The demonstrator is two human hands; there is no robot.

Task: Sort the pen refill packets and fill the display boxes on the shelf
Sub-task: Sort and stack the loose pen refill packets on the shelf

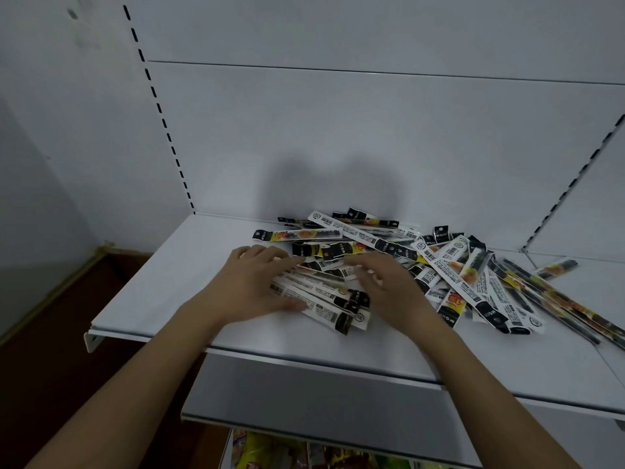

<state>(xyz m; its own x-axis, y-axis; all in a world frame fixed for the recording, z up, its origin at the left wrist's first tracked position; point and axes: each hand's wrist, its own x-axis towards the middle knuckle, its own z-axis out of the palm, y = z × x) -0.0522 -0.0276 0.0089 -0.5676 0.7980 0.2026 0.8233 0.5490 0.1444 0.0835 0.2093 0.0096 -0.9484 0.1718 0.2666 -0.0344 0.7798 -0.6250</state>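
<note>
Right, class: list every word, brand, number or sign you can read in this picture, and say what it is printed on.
"M&G": white letters on the black end of a packet at the back of the pile, and again, less sharp, on a packet near the hands.
Barcodes and fine print on the white packet backs: too small and blurred.
Shelf: no text.

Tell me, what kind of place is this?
Probably a shop, perhaps a stationery aisle: a white metal shelf with slotted uprights, a pile of barcoded refill packets under both hands, and more packaged goods below.
</note>
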